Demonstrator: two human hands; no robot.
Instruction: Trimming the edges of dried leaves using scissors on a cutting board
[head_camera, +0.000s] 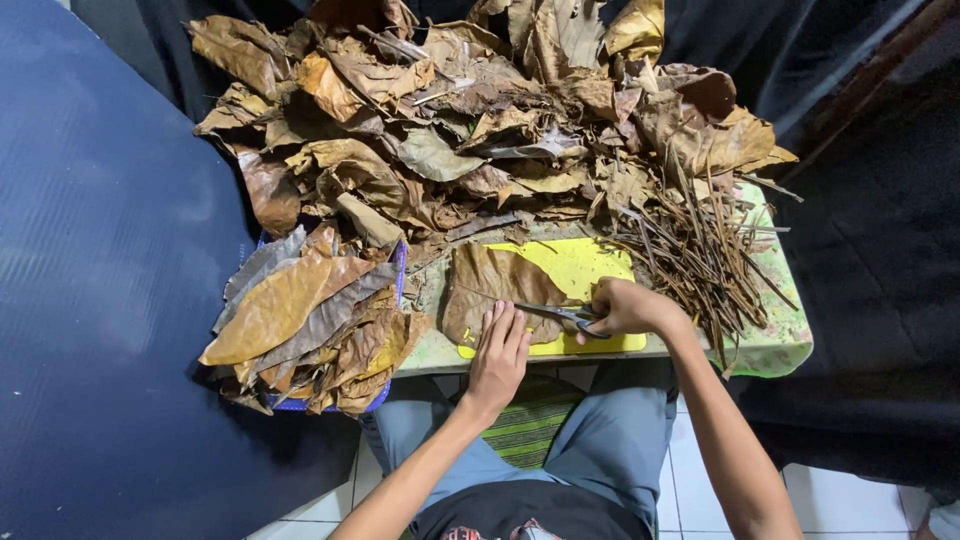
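Observation:
A dry brown leaf (490, 285) lies flat on a yellow cutting mat (585, 262) on a small green table (780, 345). My left hand (499, 352) rests flat with fingers spread on the leaf's near edge. My right hand (624, 307) grips a pair of scissors (560, 313), whose blades point left at the leaf's right edge. Both forearms reach up from my lap.
A large heap of dry leaves (470, 120) covers the table's far side. A bundle of thin leaf stems (700, 250) lies at the right. A blue tray (385, 395) at the left holds stacked flat leaves (300, 310). Dark cloth surrounds the table.

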